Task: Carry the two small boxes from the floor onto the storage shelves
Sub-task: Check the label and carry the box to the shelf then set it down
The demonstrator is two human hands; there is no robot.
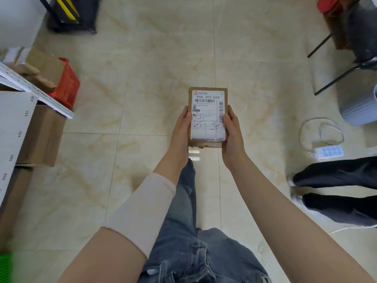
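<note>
Item: small labelled box [208,117], above the floor, right of the storage shelves [24,86], clasped between left hand [181,129] and right hand [232,131] fingers; advice: carry level, both sides supported.

Tiled floor [155,64]: power strip [328,152], red crate [68,86].

The white label [208,115] on the box [207,117] reads "866 303 666" above the fingertips [226,119]; black handwriting between them is illegible.
</note>
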